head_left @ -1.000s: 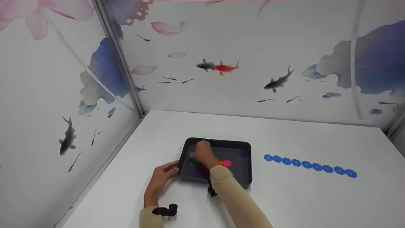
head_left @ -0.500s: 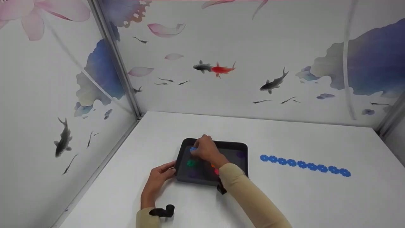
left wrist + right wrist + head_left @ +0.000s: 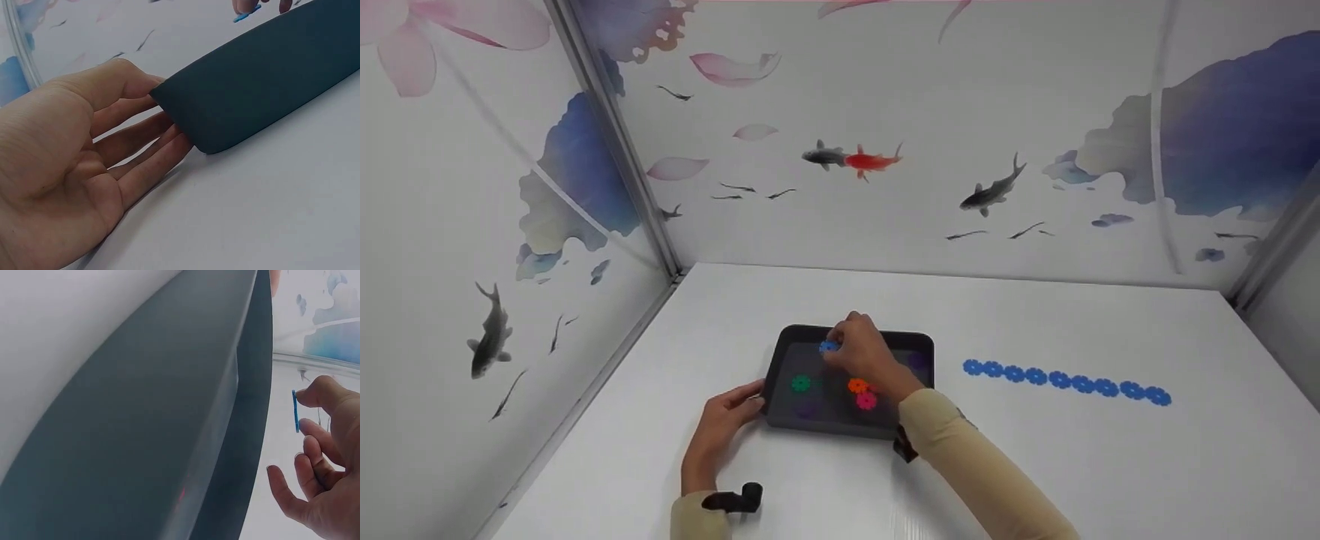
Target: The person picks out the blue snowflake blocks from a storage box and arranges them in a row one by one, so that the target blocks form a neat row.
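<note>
My right hand (image 3: pixel 864 349) pinches a blue flower-shaped plastic disc (image 3: pixel 828 346) between thumb and finger, over the back of the black tray (image 3: pixel 777 424). Seen edge-on in the right wrist view, the blue disc (image 3: pixel 295 410) is thin and upright, and the other fingers are spread apart from it. My left hand (image 3: pixel 724 424) touches the tray's left side; in the left wrist view, the thumb is at the rim and the loosely extended fingers lie against the outer wall (image 3: pixel 253 84). Inside the tray are a green disc (image 3: pixel 801 383), an orange disc (image 3: pixel 857 385) and a pink disc (image 3: pixel 867 400).
Purple discs, one at the front left (image 3: pixel 807 409) and one at the back right (image 3: pixel 917 361), also lie in the tray. A row of blue flower discs (image 3: pixel 1060 379) stretches across the white table (image 3: pixel 1035 465) to the right. Printed walls (image 3: pixel 885 225) stand behind and at the left.
The right hand has lifted the blue disc and moved it rightward and back, uncovering the green, orange and pink discs. The left hand stays at the tray while the head view shifts slightly.
</note>
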`<action>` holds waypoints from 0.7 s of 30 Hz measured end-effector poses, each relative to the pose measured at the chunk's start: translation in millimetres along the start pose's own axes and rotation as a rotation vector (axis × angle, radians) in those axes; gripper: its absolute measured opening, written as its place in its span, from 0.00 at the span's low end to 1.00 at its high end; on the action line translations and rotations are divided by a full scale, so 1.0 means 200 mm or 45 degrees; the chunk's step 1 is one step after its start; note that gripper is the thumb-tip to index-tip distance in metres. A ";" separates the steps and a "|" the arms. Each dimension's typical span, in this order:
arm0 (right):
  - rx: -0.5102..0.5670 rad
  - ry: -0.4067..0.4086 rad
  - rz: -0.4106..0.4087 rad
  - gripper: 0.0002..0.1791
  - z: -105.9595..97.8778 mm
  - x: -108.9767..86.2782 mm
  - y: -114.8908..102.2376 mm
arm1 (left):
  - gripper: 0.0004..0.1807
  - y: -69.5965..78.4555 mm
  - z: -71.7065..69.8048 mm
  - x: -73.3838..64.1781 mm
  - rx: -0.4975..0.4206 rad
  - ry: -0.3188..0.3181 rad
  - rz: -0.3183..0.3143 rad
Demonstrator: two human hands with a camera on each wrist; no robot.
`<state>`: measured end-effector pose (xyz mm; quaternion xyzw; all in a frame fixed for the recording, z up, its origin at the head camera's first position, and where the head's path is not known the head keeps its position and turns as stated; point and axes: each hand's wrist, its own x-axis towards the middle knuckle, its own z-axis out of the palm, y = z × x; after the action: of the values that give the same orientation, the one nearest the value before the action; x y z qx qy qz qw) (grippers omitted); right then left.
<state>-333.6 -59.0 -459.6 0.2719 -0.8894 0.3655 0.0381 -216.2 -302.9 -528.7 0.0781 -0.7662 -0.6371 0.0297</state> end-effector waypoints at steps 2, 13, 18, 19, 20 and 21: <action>0.003 0.009 0.005 0.12 -0.03 -0.01 0.01 | 0.21 0.00 0.00 0.00 -0.002 0.004 -0.013; 0.031 0.085 0.052 0.13 -0.15 -0.11 0.10 | 0.23 -0.01 0.00 0.00 -0.037 -0.016 -0.014; 0.039 0.127 0.094 0.13 -0.21 -0.15 0.15 | 0.23 -0.01 0.00 0.00 -0.028 -0.004 -0.012; 0.041 0.135 0.108 0.13 -0.23 -0.16 0.16 | 0.23 -0.01 0.00 0.00 -0.021 -0.004 -0.010; 0.047 0.143 0.122 0.14 -0.24 -0.17 0.17 | 0.23 -0.01 0.00 0.00 -0.015 -0.005 -0.009; 0.052 0.154 0.132 0.13 -0.26 -0.18 0.18 | 0.23 -0.01 0.00 0.01 -0.013 -0.005 -0.010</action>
<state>-327.8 14.0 -454.0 0.2037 -0.8908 0.4007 0.0671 -217.6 -302.7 -530.8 0.0799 -0.7628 -0.6412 0.0260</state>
